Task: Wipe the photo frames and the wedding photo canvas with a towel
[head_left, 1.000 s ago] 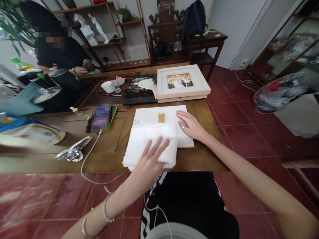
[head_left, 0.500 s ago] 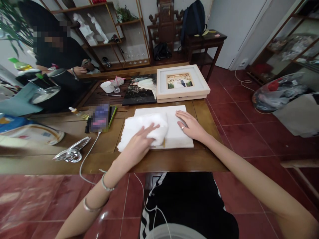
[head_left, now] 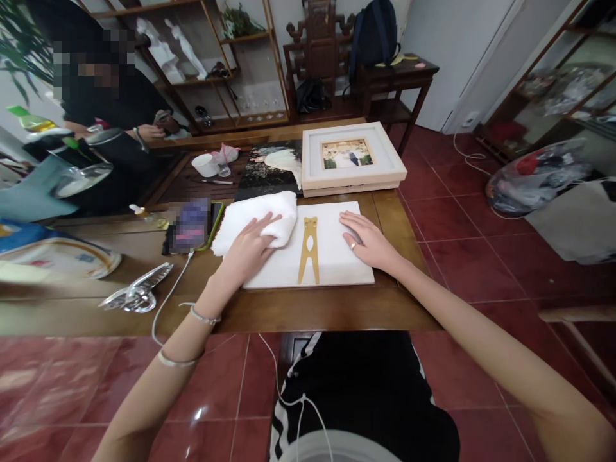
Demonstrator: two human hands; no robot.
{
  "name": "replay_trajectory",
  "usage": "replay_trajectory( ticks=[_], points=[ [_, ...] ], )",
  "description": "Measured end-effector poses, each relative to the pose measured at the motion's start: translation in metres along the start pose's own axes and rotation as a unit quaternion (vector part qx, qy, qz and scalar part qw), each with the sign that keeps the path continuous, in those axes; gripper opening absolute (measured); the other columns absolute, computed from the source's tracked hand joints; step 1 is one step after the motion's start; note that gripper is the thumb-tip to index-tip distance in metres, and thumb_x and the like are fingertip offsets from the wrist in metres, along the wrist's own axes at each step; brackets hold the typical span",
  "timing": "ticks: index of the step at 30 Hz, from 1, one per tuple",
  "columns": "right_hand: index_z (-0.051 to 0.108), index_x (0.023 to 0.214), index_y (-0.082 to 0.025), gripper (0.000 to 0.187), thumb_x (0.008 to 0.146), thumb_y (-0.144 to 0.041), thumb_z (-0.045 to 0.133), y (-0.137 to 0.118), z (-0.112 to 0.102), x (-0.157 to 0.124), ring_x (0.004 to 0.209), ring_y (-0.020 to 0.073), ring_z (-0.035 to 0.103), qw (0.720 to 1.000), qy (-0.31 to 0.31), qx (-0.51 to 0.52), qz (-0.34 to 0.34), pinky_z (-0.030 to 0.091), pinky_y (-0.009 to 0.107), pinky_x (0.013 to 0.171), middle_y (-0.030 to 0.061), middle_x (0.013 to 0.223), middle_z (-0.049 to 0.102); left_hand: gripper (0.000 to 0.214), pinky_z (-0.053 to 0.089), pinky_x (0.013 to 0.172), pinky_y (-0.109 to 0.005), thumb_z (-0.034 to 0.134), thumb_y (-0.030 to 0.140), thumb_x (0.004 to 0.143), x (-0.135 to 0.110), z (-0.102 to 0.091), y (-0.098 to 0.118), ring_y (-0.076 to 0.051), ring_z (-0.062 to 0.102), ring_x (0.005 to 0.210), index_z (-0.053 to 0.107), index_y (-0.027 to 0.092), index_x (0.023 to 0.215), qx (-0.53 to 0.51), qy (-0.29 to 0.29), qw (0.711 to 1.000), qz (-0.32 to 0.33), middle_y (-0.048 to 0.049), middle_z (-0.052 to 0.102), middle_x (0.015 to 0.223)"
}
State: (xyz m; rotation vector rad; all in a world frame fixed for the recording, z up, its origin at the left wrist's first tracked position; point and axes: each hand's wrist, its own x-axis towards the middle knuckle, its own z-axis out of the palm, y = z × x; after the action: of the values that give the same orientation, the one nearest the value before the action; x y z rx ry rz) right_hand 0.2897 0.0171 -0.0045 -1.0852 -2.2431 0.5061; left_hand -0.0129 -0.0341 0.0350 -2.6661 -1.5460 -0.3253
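A white board (head_left: pixel 332 256) with a gold clip-shaped ornament (head_left: pixel 308 249) lies flat on the wooden table (head_left: pixel 308 308) in front of me. My left hand (head_left: pixel 248 247) lies flat, fingers stretched, pressing a folded white towel (head_left: pixel 255 215) onto the board's upper left corner. My right hand (head_left: pixel 368 240), with a ring on one finger, rests flat and open on the board's right side.
Behind the board sit a white framed photo box (head_left: pixel 353 159) and a dark photo print (head_left: pixel 269 170). A phone (head_left: pixel 192 224) with a white cable, a silver ornament (head_left: pixel 137 295), a cup (head_left: pixel 206 165) and a plate (head_left: pixel 58 256) lie to the left. Another person (head_left: pixel 110 96) sits at far left.
My left hand has slid the towel from the board's near edge up and to the left, uncovering the gold ornament. My right hand has stayed put.
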Motion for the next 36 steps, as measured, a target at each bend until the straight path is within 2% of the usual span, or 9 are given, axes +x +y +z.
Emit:
replay_trajectory(
  ticks=[3,7,11,15,20,23,26,32,36],
  points=[
    [0.060,0.132,-0.014,0.043,0.092,-0.025,0.046,0.001,0.000,0.000,0.139,0.0265,0.045,1.000,0.002,0.004,0.000,0.035,0.052,0.118,0.0142,0.143,0.056,0.027,0.035,0.115,-0.062,0.048,0.017,0.093,-0.016,-0.004,0.014,-0.033,0.036,0.144,0.070,0.012,0.078,-0.016,-0.003,1.000,0.011,-0.0191,0.047,0.148],
    [0.060,0.132,-0.018,0.043,0.092,-0.025,0.047,0.001,0.001,0.000,0.139,0.0267,0.045,1.000,0.003,0.010,0.002,0.034,0.054,0.118,0.0116,0.143,0.056,0.036,0.037,0.115,-0.060,0.050,0.019,0.096,-0.051,-0.014,0.035,-0.032,0.036,0.144,0.064,0.016,0.062,-0.027,-0.001,0.999,0.036,-0.0170,0.050,0.146],
    [0.060,0.132,-0.016,0.044,0.092,-0.025,0.046,0.001,0.001,0.001,0.139,0.0271,0.045,1.000,-0.001,0.010,0.004,0.034,0.053,0.118,0.0135,0.143,0.057,0.042,0.040,0.114,-0.058,0.053,0.018,0.095,-0.084,-0.022,0.051,-0.030,0.035,0.144,0.058,0.017,0.054,-0.038,0.003,0.996,0.085,-0.0150,0.052,0.145],
    [0.060,0.133,-0.019,0.044,0.092,-0.025,0.046,0.001,0.002,0.001,0.140,0.0276,0.044,1.000,0.000,0.014,0.004,0.034,0.056,0.118,0.0117,0.143,0.056,0.042,0.039,0.116,-0.056,0.057,0.018,0.094,-0.095,-0.027,0.055,-0.029,0.036,0.144,0.057,0.018,0.051,-0.051,-0.004,0.994,0.100,-0.0111,0.052,0.146],
    [0.060,0.133,-0.019,0.043,0.092,-0.025,0.046,0.000,0.001,0.000,0.139,0.0264,0.045,1.000,0.000,0.009,0.003,0.034,0.054,0.118,0.0111,0.143,0.057,0.034,0.038,0.116,-0.055,0.058,0.018,0.093,-0.075,-0.021,0.044,-0.029,0.040,0.142,0.066,0.017,0.060,-0.045,-0.010,0.996,0.079,-0.0106,0.053,0.146],
    [0.060,0.132,-0.016,0.043,0.092,-0.025,0.046,-0.001,0.001,0.000,0.139,0.0266,0.045,1.000,-0.001,0.005,0.004,0.034,0.053,0.118,0.0133,0.143,0.056,0.034,0.037,0.114,-0.059,0.057,0.021,0.094,-0.051,-0.016,0.032,-0.033,0.039,0.142,0.068,0.015,0.061,-0.030,-0.025,0.997,0.065,-0.0139,0.051,0.146],
    [0.060,0.133,-0.018,0.043,0.093,-0.025,0.046,-0.001,0.001,0.000,0.140,0.0269,0.044,1.000,-0.001,0.009,0.005,0.033,0.054,0.118,0.0118,0.144,0.056,0.032,0.034,0.116,-0.059,0.058,0.026,0.094,-0.022,-0.012,0.017,-0.034,0.039,0.142,0.070,0.014,0.066,-0.027,-0.041,0.998,0.049,-0.0148,0.050,0.147],
    [0.060,0.133,-0.018,0.043,0.093,-0.025,0.045,-0.001,0.000,0.000,0.140,0.0276,0.045,1.000,-0.001,0.013,0.001,0.034,0.055,0.118,0.0120,0.143,0.056,0.036,0.024,0.115,-0.065,0.047,0.040,0.100,0.030,-0.003,-0.015,-0.032,0.028,0.148,0.072,0.014,0.100,-0.040,-0.062,0.997,0.011,-0.0120,0.047,0.151],
    [0.060,0.132,-0.016,0.043,0.093,-0.026,0.045,-0.001,0.000,0.000,0.139,0.0266,0.045,1.000,-0.001,0.003,0.002,0.034,0.053,0.118,0.0124,0.143,0.056,0.034,0.034,0.114,-0.054,0.046,0.038,0.099,0.041,-0.004,-0.022,-0.034,0.040,0.142,0.073,0.018,0.103,-0.056,-0.061,0.996,-0.016,-0.0098,0.056,0.143]
  ],
)
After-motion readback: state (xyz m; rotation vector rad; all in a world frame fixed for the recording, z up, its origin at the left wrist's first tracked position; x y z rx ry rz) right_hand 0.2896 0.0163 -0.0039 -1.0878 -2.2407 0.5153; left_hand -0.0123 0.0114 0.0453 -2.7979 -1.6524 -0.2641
